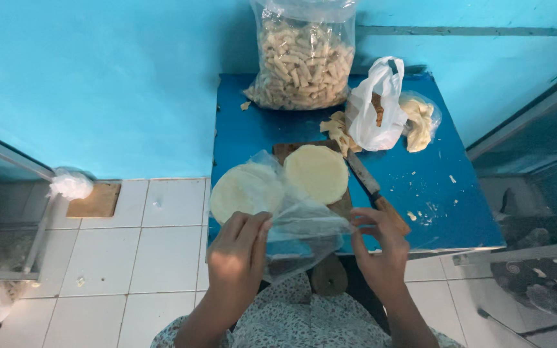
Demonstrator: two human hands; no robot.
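We see a clear plastic bag (pixel 278 212) stretched between both hands at the near edge of the blue table (pixel 446 187). It is thin, crinkled and see-through, and holds a stack of pale round flat wrappers (pixel 245 190) at its ten o'clock end. The left hand (pixel 238 251) pinches the bag's edge with closed fingers; the right hand (pixel 381 248), at three o'clock of the bag, grips its other edge the same way. A second stack of round wrappers (pixel 317 173) lies on the wooden board (pixel 342 206) at twelve o'clock, with a knife (pixel 372 188) beside it.
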